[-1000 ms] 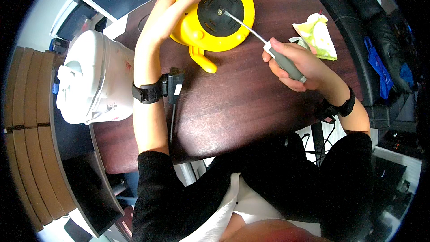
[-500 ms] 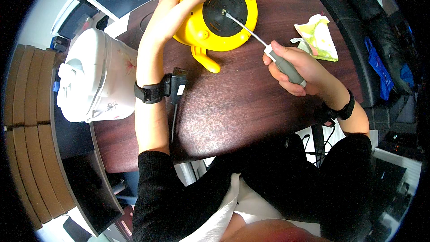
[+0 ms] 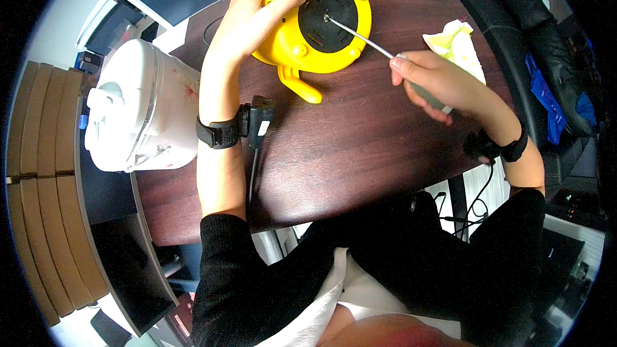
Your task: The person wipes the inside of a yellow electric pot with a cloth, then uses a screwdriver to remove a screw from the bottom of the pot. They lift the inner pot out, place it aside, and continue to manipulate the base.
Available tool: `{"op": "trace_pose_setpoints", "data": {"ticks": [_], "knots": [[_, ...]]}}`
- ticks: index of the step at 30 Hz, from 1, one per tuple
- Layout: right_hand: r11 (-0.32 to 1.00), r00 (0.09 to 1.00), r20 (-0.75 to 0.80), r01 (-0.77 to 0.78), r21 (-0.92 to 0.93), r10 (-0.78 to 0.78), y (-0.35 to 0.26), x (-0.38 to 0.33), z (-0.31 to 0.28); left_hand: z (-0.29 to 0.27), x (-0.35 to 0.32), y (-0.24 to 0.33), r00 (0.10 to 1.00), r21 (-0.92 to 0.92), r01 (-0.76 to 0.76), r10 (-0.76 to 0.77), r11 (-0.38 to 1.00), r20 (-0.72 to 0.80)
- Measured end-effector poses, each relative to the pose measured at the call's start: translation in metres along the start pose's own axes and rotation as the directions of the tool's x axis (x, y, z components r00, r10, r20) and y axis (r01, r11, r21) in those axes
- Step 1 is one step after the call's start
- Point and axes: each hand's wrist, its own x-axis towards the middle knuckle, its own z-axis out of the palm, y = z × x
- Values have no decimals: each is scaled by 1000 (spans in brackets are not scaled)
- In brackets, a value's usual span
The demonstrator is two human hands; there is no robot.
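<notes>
At the far side of the table lies a round yellow plastic device [image 3: 276, 48] with small raised studs, a black slotted disc [image 3: 328, 32] in its face and a curved yellow arm at its near side. My left hand [image 3: 254, 22] holds its left edge, the thumb resting by the disc's rim and the other fingers partly hidden behind. In my right hand [image 3: 437, 80] is a screwdriver [image 3: 366, 40], its grey handle mostly covered by my fingers. The metal shaft slants to a small fitting at the disc's centre, where the tip seems to touch.
A white lidded bucket [image 3: 173, 96] stands left of my left forearm. Right of my right hand lies a crumpled green-and-white packet [image 3: 459, 45]. A black chair [image 3: 508, 45] borders the dark wooden table [image 3: 321, 167] on the right. Both wrists wear black straps with cabled boxes.
My right hand has turned over the screwdriver handle and shifted slightly right, covering more of it. The yellow device and my left hand have moved a little to the right.
</notes>
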Motion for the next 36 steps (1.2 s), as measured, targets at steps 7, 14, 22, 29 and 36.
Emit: {"op": "trace_pose_setpoints", "data": {"ticks": [7,14,22,29,36], "knots": [[440,735,-178,179,-880,-655,2,0,-19,3,6,-12,1000,-16,-12,12,1000,8],[941,998,63,-46,334,26,5,-2,-1,6,6,-12,1000,-32,4,-4,999,-10],[934,998,63,-44,355,23,-2,-2,15,3,-2,6,999,73,-27,29,997,-32],[478,742,-284,56,-877,-608,-6,0,-3,-3,4,-9,998,-20,34,-33,999,45],[867,953,-244,33,-497,-177,-12,2,-5,-3,7,-19,995,-62,89,-87,994,39]]}}
